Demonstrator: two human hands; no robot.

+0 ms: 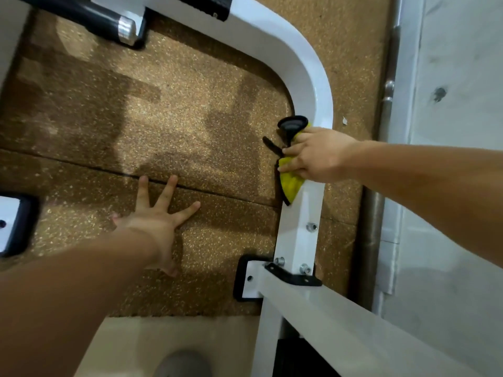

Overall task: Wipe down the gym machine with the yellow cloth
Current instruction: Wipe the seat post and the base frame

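The right hand (315, 155) is gripping the crumpled yellow microfibre cloth (291, 183) with curled fingers, pressing it against the white painted steel tube frame (307, 80) just below its bend, beside a black round knob (292, 123). The left hand (155, 224) is hovering with fingers splayed, holding nothing, over the brown speckled rubber floor (163, 112) left of that frame.

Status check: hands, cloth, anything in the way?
Left hand spread open over the floor. Right hand grips yellow cloth against white frame. Black knob beside the cloth.
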